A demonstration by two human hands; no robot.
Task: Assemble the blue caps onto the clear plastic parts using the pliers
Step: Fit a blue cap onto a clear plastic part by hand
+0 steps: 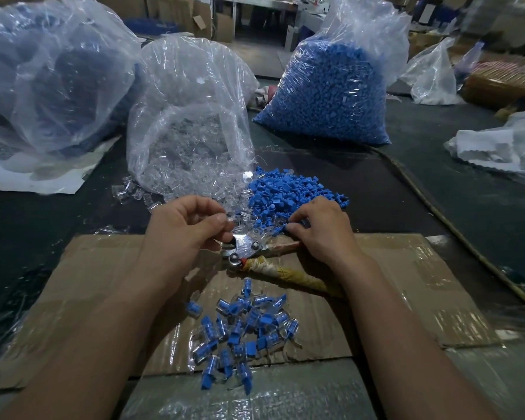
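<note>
The left hand was curled, its thumb and forefinger pinching a clear plastic part just off its fingertips (the part was blurred, so its orientation could not be made out). Directly below those fingertips lay the pliers, their metal head almost touching the lower fingers of that hand. Their tape-wrapped handles ran away under the wrist of the right hand. Neither hand gripped the tool.

The right hand was arched palm-down, with bent fingers dug into the near edge of a loose heap of blue caps that spread beyond its knuckles. Whether it actually held a cap between thumb and finger could not be told.

Between the two forearms, nearer the body than both hands, sat a small pile of assembled pieces, clear bodies with blue caps on, resting on a flattened sheet of cardboard that also bore the pliers.

Beyond the left hand stood an open bag of clear parts, some spilling out toward the fingers. Well beyond the right hand stood a full bag of blue caps.
</note>
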